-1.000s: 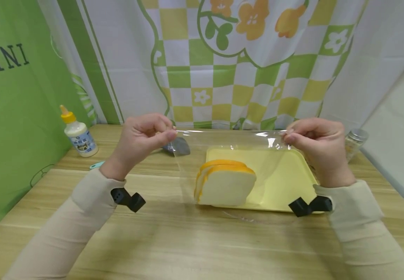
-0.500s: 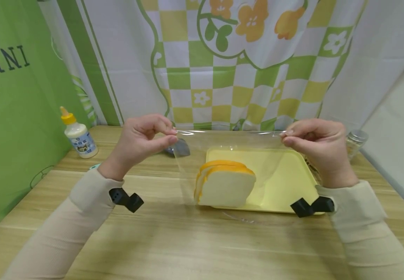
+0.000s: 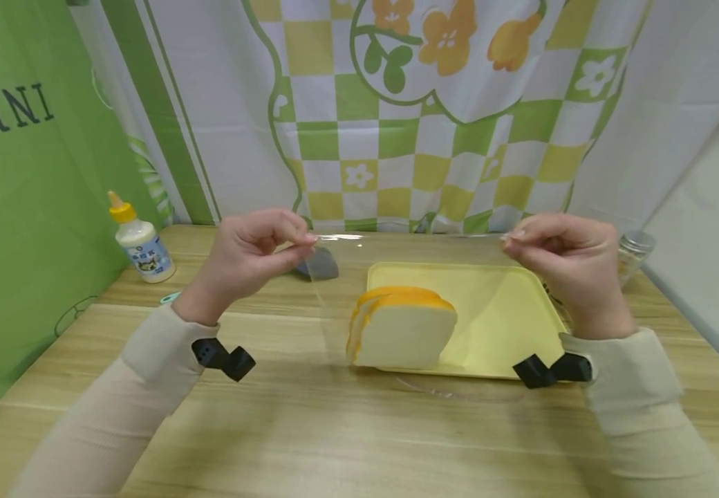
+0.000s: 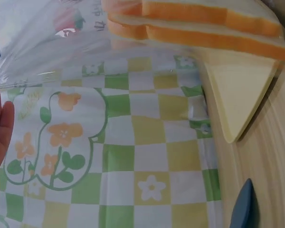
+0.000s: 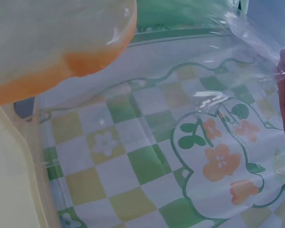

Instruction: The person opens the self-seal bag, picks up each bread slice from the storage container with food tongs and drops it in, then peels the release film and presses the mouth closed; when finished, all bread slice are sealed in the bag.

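Observation:
A clear plastic bag (image 3: pixel 333 325) hangs upright between my two hands, its top edge stretched level. My left hand (image 3: pixel 254 252) pinches the upper left corner between thumb and fingers. At the upper right corner my right hand (image 3: pixel 574 259) pinches the film the same way. Slices of white bread with orange crust (image 3: pixel 403 335) stand on edge low in the bag, leaning together toward its left side. Both wrist views show them from the side, the bread slices (image 4: pixel 194 31) lying behind clear film. Part of each hand is cut off in the wrist views.
Behind the bag a pale yellow tray (image 3: pixel 509 325) lies on the wooden table (image 3: pixel 310 443). A grey object (image 3: pixel 321 264) sits near my left hand. A yellow-capped bottle (image 3: pixel 144 245) stands at the back left, a metal-lidded jar (image 3: pixel 635 252) behind my right hand. A patterned curtain (image 3: pixel 397 166) hangs behind.
Both hands stay almost in place, still pinching the bag's corners. Glints along the top edge have shifted, and the film near the right hand shows fewer bright creases.

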A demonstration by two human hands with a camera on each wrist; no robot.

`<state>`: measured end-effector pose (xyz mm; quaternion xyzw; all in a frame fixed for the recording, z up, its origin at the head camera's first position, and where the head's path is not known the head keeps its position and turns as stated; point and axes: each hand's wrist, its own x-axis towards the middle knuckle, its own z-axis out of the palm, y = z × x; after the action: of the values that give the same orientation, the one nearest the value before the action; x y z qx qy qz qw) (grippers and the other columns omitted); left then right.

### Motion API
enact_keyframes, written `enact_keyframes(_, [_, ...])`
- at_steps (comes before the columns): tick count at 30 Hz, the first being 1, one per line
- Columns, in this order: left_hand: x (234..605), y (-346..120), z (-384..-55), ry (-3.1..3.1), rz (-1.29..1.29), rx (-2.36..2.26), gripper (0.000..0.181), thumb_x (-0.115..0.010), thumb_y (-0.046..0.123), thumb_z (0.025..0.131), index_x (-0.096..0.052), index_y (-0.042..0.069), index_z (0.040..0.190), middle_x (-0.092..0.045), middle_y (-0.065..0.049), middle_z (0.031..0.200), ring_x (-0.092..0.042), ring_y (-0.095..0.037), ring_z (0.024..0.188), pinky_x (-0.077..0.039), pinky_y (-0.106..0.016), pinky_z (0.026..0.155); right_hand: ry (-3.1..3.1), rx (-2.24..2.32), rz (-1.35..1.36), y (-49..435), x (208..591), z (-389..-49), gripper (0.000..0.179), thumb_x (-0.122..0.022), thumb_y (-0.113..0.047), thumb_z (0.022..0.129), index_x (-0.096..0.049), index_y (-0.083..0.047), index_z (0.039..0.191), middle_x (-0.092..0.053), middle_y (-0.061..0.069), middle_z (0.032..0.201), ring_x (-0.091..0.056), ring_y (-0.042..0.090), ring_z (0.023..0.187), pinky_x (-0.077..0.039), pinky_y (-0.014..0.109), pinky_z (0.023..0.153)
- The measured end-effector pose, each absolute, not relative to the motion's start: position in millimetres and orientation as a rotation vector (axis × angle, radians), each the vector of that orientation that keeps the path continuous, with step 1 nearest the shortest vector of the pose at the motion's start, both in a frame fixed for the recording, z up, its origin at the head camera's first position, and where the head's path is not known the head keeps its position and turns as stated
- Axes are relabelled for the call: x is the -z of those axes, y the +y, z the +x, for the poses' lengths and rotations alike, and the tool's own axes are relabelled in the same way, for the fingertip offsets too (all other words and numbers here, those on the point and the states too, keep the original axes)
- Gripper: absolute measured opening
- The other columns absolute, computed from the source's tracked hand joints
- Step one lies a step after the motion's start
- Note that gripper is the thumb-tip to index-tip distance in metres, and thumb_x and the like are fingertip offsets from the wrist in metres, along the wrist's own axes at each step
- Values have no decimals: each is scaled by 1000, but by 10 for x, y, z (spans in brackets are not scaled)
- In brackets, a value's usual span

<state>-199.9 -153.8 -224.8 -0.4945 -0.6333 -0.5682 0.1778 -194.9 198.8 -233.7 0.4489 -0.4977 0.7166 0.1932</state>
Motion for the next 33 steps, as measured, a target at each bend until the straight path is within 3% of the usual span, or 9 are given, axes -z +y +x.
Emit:
enact_keyframes(4, [2266, -1508, -2001, -1757, -1414, 1435, 5, -65, 0, 84, -66, -6, 84, -65, -10, 84, -58, -15, 79, -51, -22, 69, -1444, -1852, 1188, 1957, 2326, -1928, 8, -63, 26, 69, -61, 21, 75, -70, 15, 79, -66, 18, 70, -53, 20, 63])
enact_keyframes(6, [2287, -1500, -1999, -1742, -1397, 1381, 2, -64, -7, 82, -64, -9, 81, -64, -16, 83, -59, -14, 80, -51, -22, 71, -1483, -1750, 1147, 1944, 2330, -1926, 7, -65, 25, 69, -61, 21, 74, -70, 13, 78, -65, 16, 68, -50, 18, 60])
enact_keyframes(10, [2297, -1485, -1994, -1756, -1347, 1233, 4, -64, -5, 83, -65, -7, 80, -65, -17, 81, -61, -14, 81, -50, -20, 72, -1579, -1627, 1048, 1961, 2362, -1937, 9, -66, 22, 70, -62, 19, 77, -71, 8, 79, -64, 12, 68, -48, 15, 58])
enact_keyframes(13, [2248, -1456, -1980, -1777, -1345, 1037, 6, -66, 3, 84, -68, -3, 84, -66, -13, 81, -61, -15, 76, -48, -19, 68, -1717, -1570, 925, 2003, 2379, -1951, 19, -66, 21, 71, -63, 16, 89, -69, 2, 81, -62, 9, 67, -48, 14, 58])
enact_keyframes(18, [2129, -1394, -1945, -1833, -1395, 859, 12, -69, 0, 80, -70, 2, 92, -67, -8, 84, -58, -13, 72, -44, -20, 61, -1951, -1532, 806, 2017, 2210, -1980, 47, -63, 21, 73, -60, 1, 115, -64, 0, 90, -59, 11, 81, -48, 15, 73])
enact_keyframes(21, [2090, -1364, -1925, -1871, -1399, 889, 22, -70, -7, 75, -68, 0, 96, -67, -9, 85, -59, -12, 74, -45, -20, 64, -2094, -1396, 835, 1872, 1974, -1951, 50, -65, 13, 76, -57, -4, 123, -63, 4, 101, -56, 12, 94, -44, 17, 86])
enact_keyframes(25, [2101, -1362, -1891, -1915, -1383, 1152, 29, -70, -12, 74, -64, -7, 102, -66, -11, 84, -59, -12, 74, -47, -20, 64, -2365, -1014, 1016, 1444, 1686, -1921, 40, -70, -7, 82, -60, -7, 121, -64, 6, 106, -56, 13, 98, -45, 27, 89])
enact_keyframes(28, [2115, -1374, -1859, -1972, -1300, 1384, 28, -69, -9, 77, -61, -11, 103, -64, -7, 81, -58, -11, 73, -47, -20, 60, -2573, -843, 1194, 1075, 1558, -1930, 30, -71, -19, 82, -66, -7, 109, -67, 5, 102, -59, 15, 94, -47, 33, 85])
enact_keyframes(33, [2122, -1374, -1838, -2061, -1170, 1465, 28, -70, -2, 78, -60, -11, 103, -63, -5, 78, -59, -11, 70, -48, -21, 58, -2828, -749, 1263, 688, 1505, -1944, 9, -71, -20, 80, -71, -12, 85, -68, -2, 82, -60, 12, 76, -49, 29, 72])
